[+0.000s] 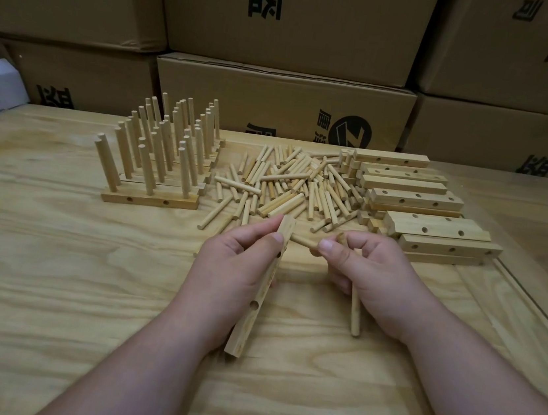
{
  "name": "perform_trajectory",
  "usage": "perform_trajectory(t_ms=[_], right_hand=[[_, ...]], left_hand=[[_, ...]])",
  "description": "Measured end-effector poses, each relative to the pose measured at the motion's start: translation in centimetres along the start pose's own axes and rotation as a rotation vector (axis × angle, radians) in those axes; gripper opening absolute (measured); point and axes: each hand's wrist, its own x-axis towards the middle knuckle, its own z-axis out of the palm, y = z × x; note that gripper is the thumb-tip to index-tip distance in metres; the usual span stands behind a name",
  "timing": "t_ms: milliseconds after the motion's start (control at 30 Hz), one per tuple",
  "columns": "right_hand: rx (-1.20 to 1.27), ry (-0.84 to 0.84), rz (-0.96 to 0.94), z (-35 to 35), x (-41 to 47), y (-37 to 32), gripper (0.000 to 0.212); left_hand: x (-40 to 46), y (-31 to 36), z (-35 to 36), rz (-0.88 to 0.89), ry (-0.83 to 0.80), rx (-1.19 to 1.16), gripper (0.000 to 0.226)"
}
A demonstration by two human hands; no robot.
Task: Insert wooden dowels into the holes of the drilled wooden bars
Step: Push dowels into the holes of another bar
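Stacked cardboard boxes (pixel 288 19) back a pale wooden table (pixel 51 266). Over it the left hand (pixel 233 271) grips a drilled bar (pixel 255 308) held lengthwise, while the right hand (pixel 370 281) pinches a dowel (pixel 303 241) with its tip against the bar's upper end and curls its lower fingers round a second dowel (pixel 355 314). Beyond the hands lies a heap of loose dowels (pixel 289 185), with stacked bars (pixel 418 204) beyond the right hand and finished bars with upright dowels (pixel 161 155) beyond the left.

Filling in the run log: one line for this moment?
left hand: holds bar | right hand: pinches dowel at bar
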Motion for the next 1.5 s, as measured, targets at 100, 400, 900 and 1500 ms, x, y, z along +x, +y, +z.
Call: perform_trajectory(t_ms=[100,400,900,1500], right_hand=[[-0.018,0.033,-0.029,0.3,0.1,0.1,0.032],[0.061,0.078,-0.068,0.6,0.3,0.2,0.012],[0.087,-0.036,0.005,0.4,-0.1,-0.7,0.006],[0.265,-0.021,0.051,-0.6,0.6,0.1,0.05]], left_hand=[[0.0,0.0,0.0,0.01,0.007,0.013,0.025],[0.2,-0.4,0.1,0.013,0.031,-0.024,0.042],[0.4,-0.7,-0.4,0.022,-0.041,-0.001,0.033],[0.4,-0.3,-0.2,-0.042,0.01,-0.023,0.03]])
